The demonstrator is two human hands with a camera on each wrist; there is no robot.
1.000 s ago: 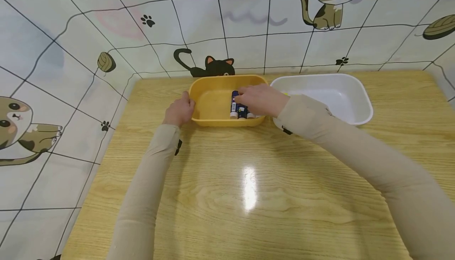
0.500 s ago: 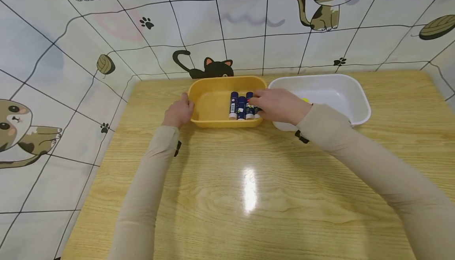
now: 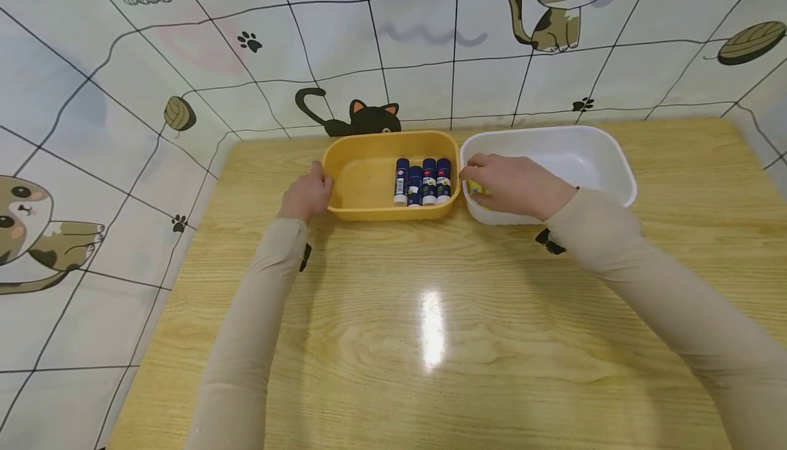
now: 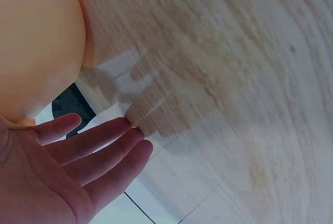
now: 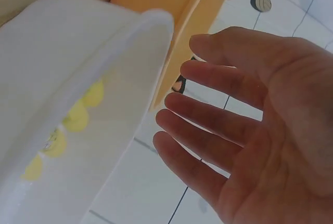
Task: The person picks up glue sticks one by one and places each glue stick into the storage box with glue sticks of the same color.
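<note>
My left hand (image 3: 307,192) rests at the left end of the yellow bin (image 3: 353,214). In the left wrist view its fingers (image 4: 104,143) are extended beside the bin's orange-looking outer wall (image 4: 39,42); the thumb is hidden there. Several dark blue glue sticks (image 3: 429,180) with pale ends lie side by side in the bin's right half. Over the left part of the white bin (image 3: 622,194) is my right hand (image 3: 522,184), holding nothing, its fingers spread in the right wrist view. Beneath it several yellow things with round ends (image 5: 77,117) lie in a row; their kind is unclear.
Both bins stand side by side at the back of the wooden table (image 3: 369,313), close to the cat-patterned wall covering (image 3: 424,88). The same covering rises along the table's left side. A bright light reflection (image 3: 432,327) shows on the tabletop.
My right hand has moved right, from over the glue sticks in the yellow bin to above the white bin. The glue sticks are now uncovered. My left hand stays at the yellow bin's left end.
</note>
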